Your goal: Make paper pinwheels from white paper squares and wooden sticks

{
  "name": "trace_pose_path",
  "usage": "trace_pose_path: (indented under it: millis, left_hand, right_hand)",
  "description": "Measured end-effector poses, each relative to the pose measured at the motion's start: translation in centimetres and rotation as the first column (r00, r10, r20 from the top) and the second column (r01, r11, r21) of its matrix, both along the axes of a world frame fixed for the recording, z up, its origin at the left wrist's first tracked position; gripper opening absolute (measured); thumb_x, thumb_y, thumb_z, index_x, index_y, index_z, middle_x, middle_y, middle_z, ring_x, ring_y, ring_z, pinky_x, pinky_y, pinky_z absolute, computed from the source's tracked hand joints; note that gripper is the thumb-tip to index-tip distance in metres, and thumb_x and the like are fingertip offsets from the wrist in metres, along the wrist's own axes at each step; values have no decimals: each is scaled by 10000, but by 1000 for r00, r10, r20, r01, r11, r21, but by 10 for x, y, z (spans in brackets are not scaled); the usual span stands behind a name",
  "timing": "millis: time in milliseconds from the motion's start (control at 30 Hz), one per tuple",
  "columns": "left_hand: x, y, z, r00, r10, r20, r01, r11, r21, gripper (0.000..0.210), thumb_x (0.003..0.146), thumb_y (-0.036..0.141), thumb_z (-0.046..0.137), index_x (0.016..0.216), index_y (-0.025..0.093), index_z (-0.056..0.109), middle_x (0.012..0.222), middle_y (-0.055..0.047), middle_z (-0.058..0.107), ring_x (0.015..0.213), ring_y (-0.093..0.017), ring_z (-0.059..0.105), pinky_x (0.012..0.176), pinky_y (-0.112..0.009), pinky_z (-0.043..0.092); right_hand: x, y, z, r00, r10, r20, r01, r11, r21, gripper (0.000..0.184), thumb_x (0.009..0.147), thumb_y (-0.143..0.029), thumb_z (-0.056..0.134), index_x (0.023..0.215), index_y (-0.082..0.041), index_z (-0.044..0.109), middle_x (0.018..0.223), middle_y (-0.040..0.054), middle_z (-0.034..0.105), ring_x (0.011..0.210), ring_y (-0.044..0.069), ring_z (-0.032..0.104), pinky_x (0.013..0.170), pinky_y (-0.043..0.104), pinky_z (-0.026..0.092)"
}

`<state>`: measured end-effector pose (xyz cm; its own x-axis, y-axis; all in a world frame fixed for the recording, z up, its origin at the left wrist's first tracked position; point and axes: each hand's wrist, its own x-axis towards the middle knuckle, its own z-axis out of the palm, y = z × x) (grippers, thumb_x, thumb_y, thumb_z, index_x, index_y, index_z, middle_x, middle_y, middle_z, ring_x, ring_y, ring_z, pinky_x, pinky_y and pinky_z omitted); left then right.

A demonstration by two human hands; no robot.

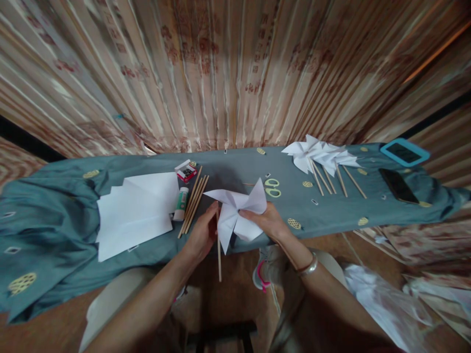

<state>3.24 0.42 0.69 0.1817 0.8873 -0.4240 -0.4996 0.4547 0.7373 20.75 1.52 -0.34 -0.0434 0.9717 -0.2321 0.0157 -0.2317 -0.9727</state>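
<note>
A white paper pinwheel (247,228) is in my right hand (273,221), the thumb pressed near its centre and the fingers behind it. Close to its left side, my left hand (202,231) grips a thin wooden stick (220,262), whose lower end hangs past the table edge. Whether the stick touches the pinwheel I cannot tell. Left of my left hand lie several loose wooden sticks (195,205), beside a green and white glue stick (180,204). Scissors with pale green handles (273,188) rest just beyond the pinwheel; their blades are partly hidden.
White paper sheets (136,211) spread over the left of the cloth-covered table (235,162). A small red and white box (186,171) sits behind the glue. Several pinwheels on sticks (320,156), a dark phone (399,186) and a blue-framed device (405,152) lie right. Curtains (221,73) hang behind.
</note>
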Motion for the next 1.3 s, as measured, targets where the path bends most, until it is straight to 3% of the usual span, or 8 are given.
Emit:
trace_pose_path:
  millis: [100, 300, 467, 667, 967, 1167, 1300]
  left_hand:
    - [2, -3, 3, 999, -35, 26, 36, 999, -12, 418, 531, 522, 823, 653, 147, 685, 549, 15, 621, 477, -94, 496, 485, -224, 385]
    - [5, -5, 0, 992, -61, -107, 56, 997, -48, 382, 458, 329, 877, 725, 112, 712, 630, -27, 687, 530, -127, 576, 543, -245, 426]
    - [5, -3, -1, 991, -29, -130, 21, 998, -58, 350, 470, 329, 861, 697, 118, 700, 620, -22, 682, 524, -127, 569, 537, -245, 425]
    - [6, -1, 5, 995, -3, -101, -3, 998, -59, 352, 465, 307, 858, 722, 125, 701, 677, -31, 707, 578, -142, 589, 573, -253, 434]
    - [4, 0, 3, 1000, 15, -21, -17, 996, -92, 416, 486, 433, 843, 726, 113, 726, 686, -50, 719, 595, -156, 607, 572, -248, 443]
    - [5, 0, 2, 999, -4, -44, 0, 995, -104, 369, 459, 306, 875, 729, 109, 718, 650, -28, 711, 567, -129, 598, 559, -233, 435]
    - [5, 1, -1, 999, 28, -37, -31, 997, -69, 375, 474, 306, 877, 752, 111, 717, 669, -30, 721, 597, -134, 623, 591, -233, 457]
  right_hand:
    - [-2, 1, 2, 1000, 12, -22, -12, 1000, -8, 389, 530, -438, 832, 764, -144, 730, 783, 73, 755, 633, 174, 647, 618, 307, 530]
    - [-6, 0, 3, 998, 62, 0, -62, 998, 17, 411, 558, -461, 811, 813, -149, 729, 776, 57, 749, 630, 167, 642, 602, 292, 521]
    - [-2, 0, 9, 990, 138, 39, -140, 988, 58, 410, 643, -470, 775, 890, -148, 709, 871, 77, 749, 727, 196, 672, 645, 306, 536]
    - [3, 5, 13, 984, 122, -126, -115, 992, 60, 432, 635, -473, 790, 949, -202, 670, 912, 47, 754, 813, 205, 697, 734, 324, 555]
    - [3, 6, 11, 985, 104, -137, -98, 994, 45, 409, 622, -499, 790, 908, -225, 686, 876, 30, 757, 783, 203, 695, 709, 334, 560]
    - [2, 3, 12, 989, 140, -54, -133, 984, 122, 384, 699, -494, 733, 957, -217, 661, 920, 50, 744, 810, 212, 689, 717, 345, 557]
    - [6, 1, 15, 979, 55, 195, -110, 953, 284, 459, 788, -407, 685, 1184, -198, 586, 1064, 90, 712, 938, 223, 672, 854, 386, 532]
